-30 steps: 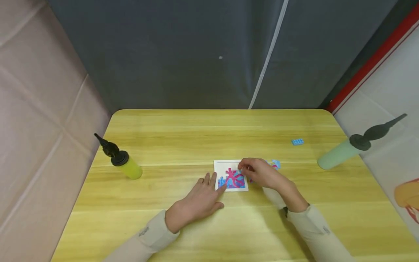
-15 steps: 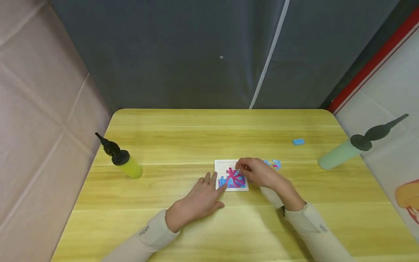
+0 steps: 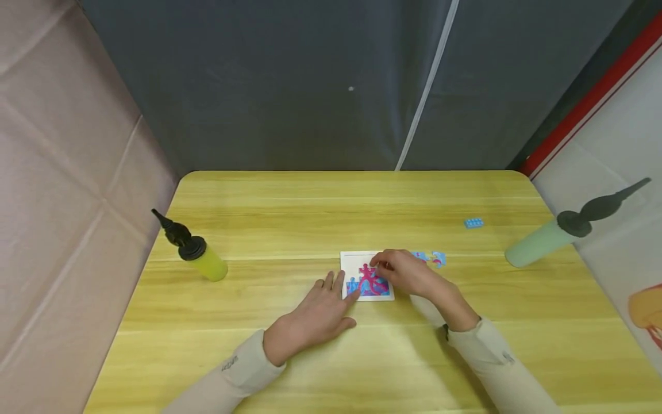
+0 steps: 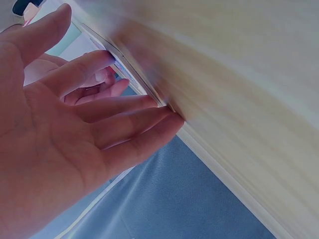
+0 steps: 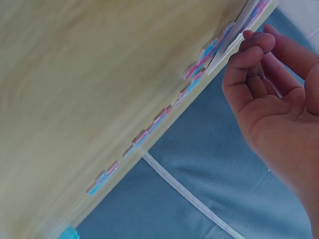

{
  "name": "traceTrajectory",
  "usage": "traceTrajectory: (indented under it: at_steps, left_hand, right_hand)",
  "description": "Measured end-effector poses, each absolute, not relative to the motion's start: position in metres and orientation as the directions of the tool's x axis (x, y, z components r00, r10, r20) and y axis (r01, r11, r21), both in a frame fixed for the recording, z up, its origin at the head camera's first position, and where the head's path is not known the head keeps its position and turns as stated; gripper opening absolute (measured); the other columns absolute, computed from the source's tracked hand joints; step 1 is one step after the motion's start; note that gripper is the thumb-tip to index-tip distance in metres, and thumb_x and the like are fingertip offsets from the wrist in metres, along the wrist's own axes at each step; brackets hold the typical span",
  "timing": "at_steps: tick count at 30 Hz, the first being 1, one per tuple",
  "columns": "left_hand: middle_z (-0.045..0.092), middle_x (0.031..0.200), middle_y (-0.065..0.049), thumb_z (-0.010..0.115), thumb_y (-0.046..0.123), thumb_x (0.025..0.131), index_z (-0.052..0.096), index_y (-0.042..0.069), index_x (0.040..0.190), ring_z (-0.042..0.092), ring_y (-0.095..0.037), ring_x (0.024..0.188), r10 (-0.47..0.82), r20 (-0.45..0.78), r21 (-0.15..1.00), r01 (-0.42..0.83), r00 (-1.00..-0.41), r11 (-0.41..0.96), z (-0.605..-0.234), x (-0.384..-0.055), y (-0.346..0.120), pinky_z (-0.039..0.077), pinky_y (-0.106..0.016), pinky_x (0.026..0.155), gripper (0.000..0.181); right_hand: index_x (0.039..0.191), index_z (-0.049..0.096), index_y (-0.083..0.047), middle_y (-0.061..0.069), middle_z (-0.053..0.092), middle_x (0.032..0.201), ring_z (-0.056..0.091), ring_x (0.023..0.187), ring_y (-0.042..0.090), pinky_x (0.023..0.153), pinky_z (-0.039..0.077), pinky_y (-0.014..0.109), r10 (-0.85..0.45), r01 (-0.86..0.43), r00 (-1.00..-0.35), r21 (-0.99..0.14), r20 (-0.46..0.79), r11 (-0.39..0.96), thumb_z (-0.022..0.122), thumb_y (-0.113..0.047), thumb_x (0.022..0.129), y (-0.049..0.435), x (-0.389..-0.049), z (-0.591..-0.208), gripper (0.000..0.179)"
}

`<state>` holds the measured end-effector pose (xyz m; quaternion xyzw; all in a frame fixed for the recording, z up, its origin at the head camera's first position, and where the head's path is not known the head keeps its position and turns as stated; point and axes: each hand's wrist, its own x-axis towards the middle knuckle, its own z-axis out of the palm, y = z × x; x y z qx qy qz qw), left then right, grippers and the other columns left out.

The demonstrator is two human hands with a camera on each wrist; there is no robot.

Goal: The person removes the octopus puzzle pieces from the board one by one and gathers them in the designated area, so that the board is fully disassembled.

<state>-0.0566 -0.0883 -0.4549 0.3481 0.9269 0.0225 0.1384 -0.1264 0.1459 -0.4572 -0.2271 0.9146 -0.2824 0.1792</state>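
A white puzzle board (image 3: 354, 257) lies on the table with several joined pink and blue jigsaw pieces (image 3: 368, 284) in its lower part. My left hand (image 3: 319, 315) rests at the board's left side, fingers straight; one fingertip is on the pieces at the lower left. In the left wrist view its fingertips (image 4: 167, 117) are right at the board's edge. My right hand (image 3: 411, 275) is over the board's right part, thumb and forefinger pinching a jigsaw piece that they mostly hide. Its other fingers (image 5: 244, 74) are curled. Loose jigsaw pieces (image 3: 438, 260) lie to the right of the board.
A blue toy building brick (image 3: 473, 223) lies at the back right. One yellow bottle (image 3: 209, 266) with a black nozzle stands at left, a pale green bottle (image 3: 532, 247) at right. Behind the wooden table (image 3: 289, 213) hangs a dark curtain (image 3: 289, 103).
My right hand has shifted slightly left over the board, bringing its fingertips with the jigsaw piece closer to the pink figure. The left hand stays in place.
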Motion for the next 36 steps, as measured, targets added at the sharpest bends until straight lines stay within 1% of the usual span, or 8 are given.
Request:
traceTrajectory:
  at_steps: [5, 13, 19, 25, 32, 36]
  left_hand:
    - [0.039, 0.158, -0.034, 0.059, 0.050, 0.102, 0.049, 0.018, 0.155, 0.043, -0.049, 0.146, 0.658, -0.242, 0.138, 0.646, -0.713, 0.751, -0.455, -0.057, -0.088, 0.044, -0.053, 0.115, 0.062]
    - [0.042, 0.157, -0.033, 0.060, 0.051, 0.101, 0.051, 0.019, 0.154, 0.045, -0.050, 0.144, 0.650, -0.229, 0.136, 0.637, -0.725, 0.759, -0.456, -0.055, -0.092, 0.046, -0.055, 0.113, 0.062]
    - [0.046, 0.155, -0.032, 0.064, 0.050, 0.099, 0.054, 0.020, 0.152, 0.049, -0.050, 0.141, 0.638, -0.225, 0.131, 0.626, -0.737, 0.769, -0.461, -0.045, -0.099, 0.048, -0.055, 0.110, 0.061]
    - [0.047, 0.154, -0.031, 0.064, 0.051, 0.099, 0.054, 0.021, 0.151, 0.049, -0.050, 0.141, 0.639, -0.223, 0.140, 0.624, -0.736, 0.768, -0.465, -0.041, -0.098, 0.049, -0.056, 0.109, 0.062]
    - [0.047, 0.155, -0.030, 0.062, 0.054, 0.098, 0.054, 0.024, 0.152, 0.050, -0.048, 0.141, 0.620, -0.232, 0.124, 0.610, -0.749, 0.783, -0.472, -0.042, -0.096, 0.049, -0.054, 0.110, 0.062]
    - [0.048, 0.155, -0.029, 0.061, 0.055, 0.099, 0.053, 0.024, 0.153, 0.051, -0.047, 0.141, 0.624, -0.226, 0.090, 0.622, -0.748, 0.778, -0.470, -0.047, -0.096, 0.049, -0.053, 0.110, 0.063]
  right_hand:
    - [0.117, 0.074, -0.002, 0.004, 0.073, 0.098, 0.058, 0.080, 0.011, 0.076, 0.053, 0.029, -0.528, -0.322, -0.827, -0.608, -0.192, 0.726, 0.064, -0.009, 0.101, 0.144, -0.124, -0.459, 0.020]
    - [0.110, 0.073, -0.007, -0.001, 0.066, 0.085, 0.055, 0.074, 0.010, 0.069, 0.049, 0.024, -0.531, -0.331, -0.832, -0.623, -0.161, 0.708, 0.063, -0.008, 0.101, 0.140, -0.124, -0.458, 0.013]
    - [0.106, 0.070, -0.010, -0.002, 0.066, 0.085, 0.055, 0.073, 0.008, 0.068, 0.050, 0.022, -0.552, -0.335, -0.819, -0.654, -0.153, 0.678, 0.062, -0.009, 0.102, 0.131, -0.118, -0.467, 0.009]
    - [0.098, 0.067, -0.011, -0.003, 0.067, 0.083, 0.054, 0.069, 0.007, 0.065, 0.048, 0.021, -0.526, -0.303, -0.833, -0.655, -0.169, 0.692, 0.064, -0.011, 0.102, 0.129, -0.114, -0.476, 0.005]
    - [0.099, 0.067, -0.010, -0.004, 0.069, 0.086, 0.056, 0.072, 0.006, 0.066, 0.049, 0.021, -0.520, -0.292, -0.838, -0.668, -0.166, 0.685, 0.064, -0.007, 0.101, 0.129, -0.119, -0.480, 0.005]
    - [0.099, 0.068, -0.010, -0.003, 0.070, 0.087, 0.057, 0.072, 0.007, 0.067, 0.050, 0.021, -0.513, -0.297, -0.847, -0.673, -0.142, 0.677, 0.064, -0.007, 0.100, 0.131, -0.123, -0.478, 0.005]
